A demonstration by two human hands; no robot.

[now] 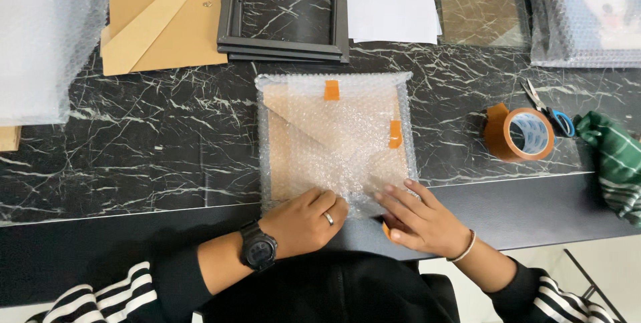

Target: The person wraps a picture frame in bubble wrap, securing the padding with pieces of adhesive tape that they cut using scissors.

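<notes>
Bubble-wrapped frame (334, 139) — near edge under both hands (304, 219), (420, 219)

I'm at a black marble table (147, 143) with white veins, its near edge a plain dark strip. Soft, even light falls from above, leaving a dull sheen on the stone. Below the edge, at the lower right, pale floor (621, 276) shows, crossed by a thin dark metal leg (591, 283).

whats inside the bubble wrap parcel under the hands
Through the bubble wrap parcel a flat brown board shows, with a diagonal strip across it. Two orange tape pieces hold the folds. The left hand and right hand cover its near edge; anything beneath the board is hidden.
</notes>
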